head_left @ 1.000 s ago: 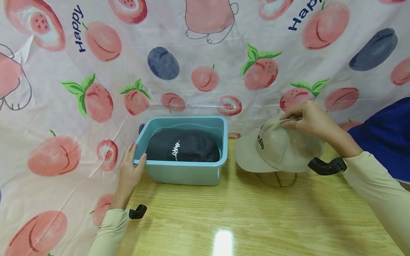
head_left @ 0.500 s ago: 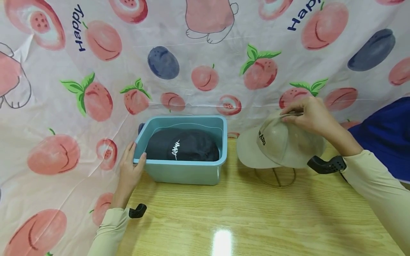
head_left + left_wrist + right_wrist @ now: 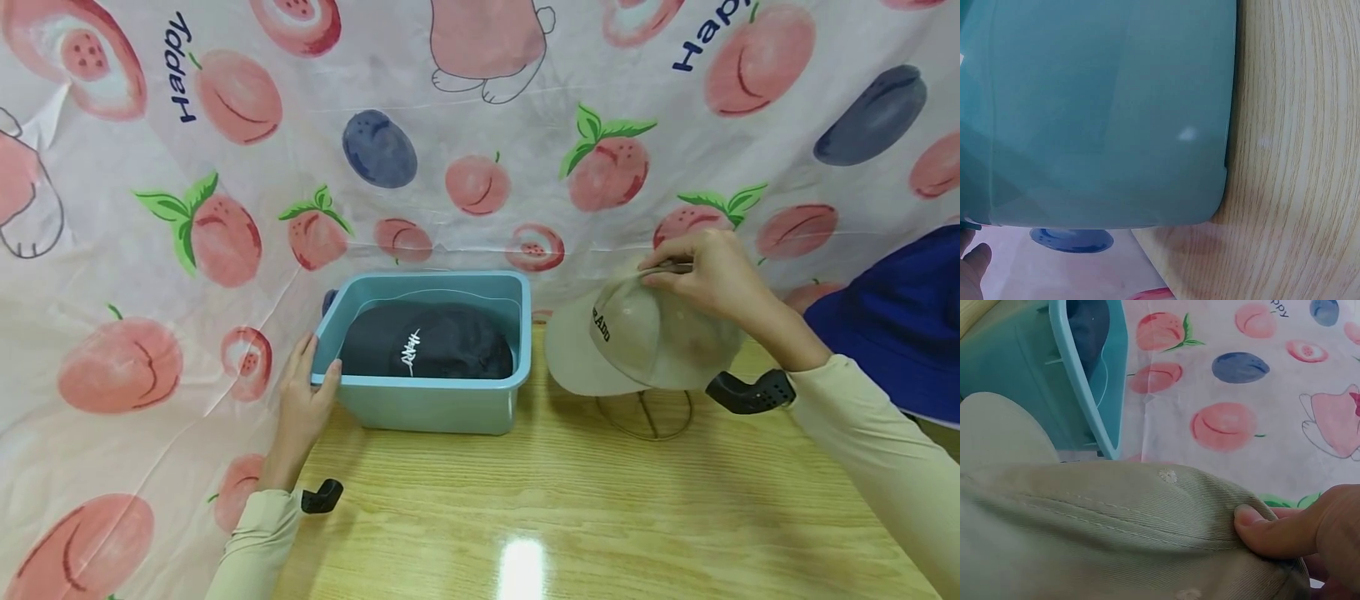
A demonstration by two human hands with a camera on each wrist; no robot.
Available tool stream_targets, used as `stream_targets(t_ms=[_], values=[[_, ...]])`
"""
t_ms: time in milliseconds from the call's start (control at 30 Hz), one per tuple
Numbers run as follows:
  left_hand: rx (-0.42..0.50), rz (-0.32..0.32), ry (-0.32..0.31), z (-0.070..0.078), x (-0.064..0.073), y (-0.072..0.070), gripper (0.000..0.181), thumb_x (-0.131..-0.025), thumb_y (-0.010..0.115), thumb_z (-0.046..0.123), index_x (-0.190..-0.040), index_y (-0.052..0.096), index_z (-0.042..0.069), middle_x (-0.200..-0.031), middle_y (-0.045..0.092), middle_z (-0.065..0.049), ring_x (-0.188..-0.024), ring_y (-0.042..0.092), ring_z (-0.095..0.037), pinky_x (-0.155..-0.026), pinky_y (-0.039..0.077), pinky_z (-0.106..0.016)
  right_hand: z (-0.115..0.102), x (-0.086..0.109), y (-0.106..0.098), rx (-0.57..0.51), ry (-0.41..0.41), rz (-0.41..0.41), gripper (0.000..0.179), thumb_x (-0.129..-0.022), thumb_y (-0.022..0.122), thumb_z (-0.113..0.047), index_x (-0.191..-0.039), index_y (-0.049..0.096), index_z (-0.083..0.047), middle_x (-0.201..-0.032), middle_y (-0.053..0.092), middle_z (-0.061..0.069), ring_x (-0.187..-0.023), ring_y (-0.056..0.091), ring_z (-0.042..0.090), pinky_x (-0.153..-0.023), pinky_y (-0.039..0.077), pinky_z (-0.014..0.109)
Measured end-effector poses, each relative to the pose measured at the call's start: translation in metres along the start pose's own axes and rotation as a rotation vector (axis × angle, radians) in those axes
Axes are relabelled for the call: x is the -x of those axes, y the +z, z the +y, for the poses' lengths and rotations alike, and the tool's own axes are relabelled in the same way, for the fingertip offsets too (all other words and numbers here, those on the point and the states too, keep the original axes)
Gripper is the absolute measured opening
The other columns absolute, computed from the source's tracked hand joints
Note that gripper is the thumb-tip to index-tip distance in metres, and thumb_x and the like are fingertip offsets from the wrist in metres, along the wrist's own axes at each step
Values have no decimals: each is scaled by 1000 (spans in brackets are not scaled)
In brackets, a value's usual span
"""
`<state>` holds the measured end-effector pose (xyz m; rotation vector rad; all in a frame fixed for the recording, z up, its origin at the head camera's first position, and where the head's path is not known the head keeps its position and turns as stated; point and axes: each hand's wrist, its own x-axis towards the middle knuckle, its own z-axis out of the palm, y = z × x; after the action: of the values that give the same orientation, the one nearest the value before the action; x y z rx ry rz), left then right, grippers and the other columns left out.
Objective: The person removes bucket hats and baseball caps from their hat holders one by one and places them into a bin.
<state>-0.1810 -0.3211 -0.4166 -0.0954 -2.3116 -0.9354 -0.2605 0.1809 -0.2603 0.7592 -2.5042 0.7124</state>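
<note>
My right hand [image 3: 723, 271] pinches the crown of a beige baseball cap [image 3: 637, 342] with dark lettering, brim toward the left. The right wrist view shows the thumb [image 3: 1279, 534] pressed on the cap's stitched fabric [image 3: 1116, 512]. A thin wire hat stand [image 3: 648, 417] shows below the cap; whether they touch is hidden. My left hand [image 3: 303, 408] holds the front left corner of a blue-green plastic bin [image 3: 435, 406], thumb at the rim. Inside the bin lies a black cap [image 3: 457, 342] with white lettering. In the left wrist view the bin's wall [image 3: 1110, 125] fills most of the frame.
A dark blue hat [image 3: 900, 325] is at the right edge, behind the right forearm. A fruit-printed cloth [image 3: 465, 83] hangs behind and along the left of the wooden table [image 3: 450, 517]. A small dark blue object [image 3: 329, 301] peeks out behind the bin's left corner.
The beige cap rose a little, then shifted slightly left with my right hand. My left hand and the bin stay in place.
</note>
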Motion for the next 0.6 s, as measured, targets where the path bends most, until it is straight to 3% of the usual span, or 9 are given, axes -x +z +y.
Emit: stream_targets(t_ms=[267,467,600], values=[[-3,2,0,1,1,0,59,-92,59,23,-140,40,-6,-148,35,-16,-134,31,-34,-104,29,-58,-9,-3,-4,-72,1,46,10,-71,82,-5,-77,77,-10,-72,66,3,-63,51,-7,-55,39,6],[-5,5,6,0,0,1,59,-92,58,25,-140,40,-5,-148,35,-16,-134,32,-35,-104,28,-58,-14,-2,-15,-115,45,80,9,-72,81,-5,-80,77,-8,-84,68,7,-70,51,-13,-60,41,4],[-8,9,7,0,0,1,59,-92,58,24,-140,40,-6,-148,35,-16,-133,33,-35,-99,34,-59,-16,-3,-22,-145,85,83,9,-75,79,-7,-83,77,-7,-86,69,9,-70,54,-16,-60,42,4]])
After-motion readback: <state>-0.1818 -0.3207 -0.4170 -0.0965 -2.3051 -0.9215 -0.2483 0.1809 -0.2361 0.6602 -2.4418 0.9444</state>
